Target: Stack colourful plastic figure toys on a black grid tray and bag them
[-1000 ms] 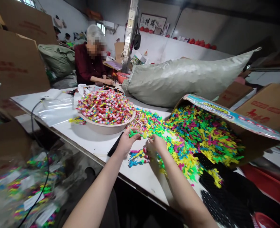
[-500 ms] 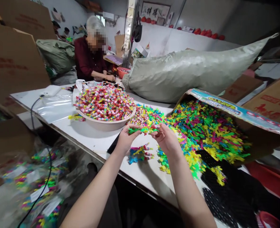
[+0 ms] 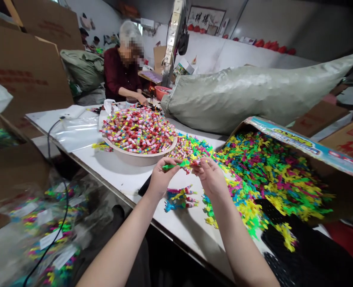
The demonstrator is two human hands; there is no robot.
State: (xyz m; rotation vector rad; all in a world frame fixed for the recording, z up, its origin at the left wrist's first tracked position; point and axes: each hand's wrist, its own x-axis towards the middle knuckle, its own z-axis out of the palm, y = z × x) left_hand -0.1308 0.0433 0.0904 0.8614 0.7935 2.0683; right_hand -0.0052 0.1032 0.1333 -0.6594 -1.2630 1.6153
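Note:
Above the near part of the table, my left hand (image 3: 163,174) pinches a small green plastic figure (image 3: 184,163). My right hand (image 3: 208,171) grips a small red-and-white striped tube (image 3: 196,163), end to end with the figure; whether the two are joined I cannot tell. Beneath my hands lies a small group of figures with striped tubes (image 3: 182,197), in blue, yellow and pink. Just beyond, a wide pale basin (image 3: 134,158) is heaped with striped tubes (image 3: 140,129). Loose coloured figures (image 3: 236,195) spread over the table by my right forearm.
A tipped cardboard box (image 3: 308,140) spills figures on the right. A large grey-green sack (image 3: 239,97) lies across the back. One co-worker (image 3: 124,71) sits at the far side. Clear plastic sheets (image 3: 77,133) and a black cable (image 3: 66,187) are on the left.
The whole view has shifted slightly, so things sit further right. My hands have drawn the figure and tube into a straighter line; both still hold on.

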